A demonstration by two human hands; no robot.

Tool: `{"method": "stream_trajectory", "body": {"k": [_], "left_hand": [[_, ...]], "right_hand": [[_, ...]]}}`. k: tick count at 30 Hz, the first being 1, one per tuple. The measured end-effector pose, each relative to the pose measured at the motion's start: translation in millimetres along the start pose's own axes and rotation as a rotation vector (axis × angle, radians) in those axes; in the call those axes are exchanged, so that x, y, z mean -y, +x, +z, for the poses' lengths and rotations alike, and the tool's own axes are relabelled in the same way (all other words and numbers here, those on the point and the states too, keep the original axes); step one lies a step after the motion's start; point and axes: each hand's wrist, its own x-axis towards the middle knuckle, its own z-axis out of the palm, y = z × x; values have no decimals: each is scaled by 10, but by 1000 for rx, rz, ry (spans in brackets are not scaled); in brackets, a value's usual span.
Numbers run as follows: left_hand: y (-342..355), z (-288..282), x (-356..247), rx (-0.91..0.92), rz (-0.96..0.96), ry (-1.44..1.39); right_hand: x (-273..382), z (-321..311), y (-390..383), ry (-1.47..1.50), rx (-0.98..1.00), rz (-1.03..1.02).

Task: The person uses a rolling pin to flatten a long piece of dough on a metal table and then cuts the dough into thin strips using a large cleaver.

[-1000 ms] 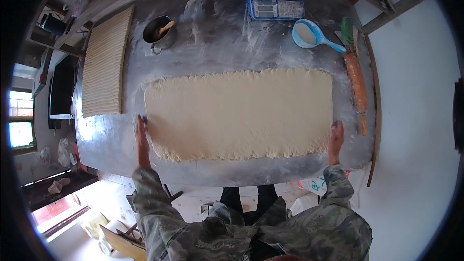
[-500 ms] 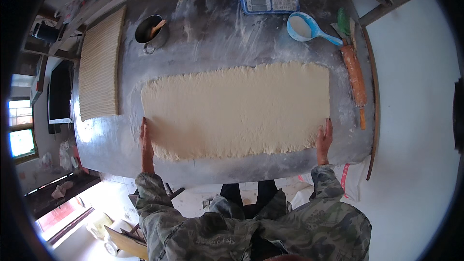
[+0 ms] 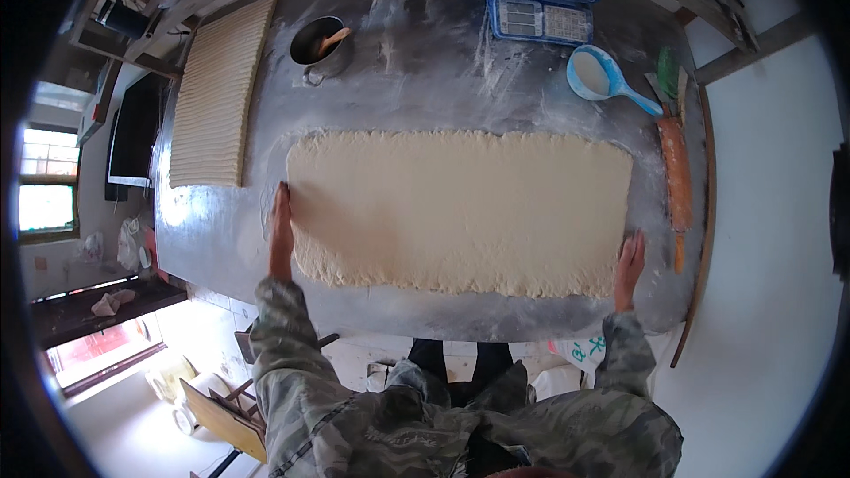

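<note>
A wide rectangular sheet of pale dough [image 3: 460, 212] lies flat on the grey table, its long edges slightly ragged. Along its left edge rests my left hand [image 3: 281, 230], fingers straight and together, the palm side against the dough. My right hand [image 3: 629, 270] is at the near part of the right edge, with its fingers stretched out and pointing away from me. Neither hand grips anything. From this view I cannot tell how firmly the right hand touches the dough.
A ridged pale mat or sheet [image 3: 221, 93] lies at the far left. Beyond the dough stand a metal pot [image 3: 335, 62] with a wooden handle in it, a blue scale [image 3: 540, 19] and a blue ladle [image 3: 633, 97] holding white powder. A rolling pin [image 3: 676, 168] lies at the right.
My left hand has slid farther away along the dough's left edge. The right hand has shifted slightly outward at the right edge. The whole view has swung, so the table appears farther right.
</note>
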Motion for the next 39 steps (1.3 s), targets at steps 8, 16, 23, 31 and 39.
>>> {"method": "stream_trajectory", "body": {"k": [8, 16, 23, 31, 39], "left_hand": [[273, -52, 128, -43, -119, -137], [405, 493, -149, 89, 7, 109], [-722, 81, 428, 28, -69, -189], [-914, 206, 75, -57, -171, -5], [-1653, 68, 339, -281, -91, 291]], "right_hand": [[-172, 319, 1480, -166, -84, -124], [38, 252, 1287, -20, 119, -135], [-315, -158, -230, -223, 84, -324], [-247, -946, 191, -553, -2, -309], [-689, -1781, 1152, -932, -43, -172]]}}
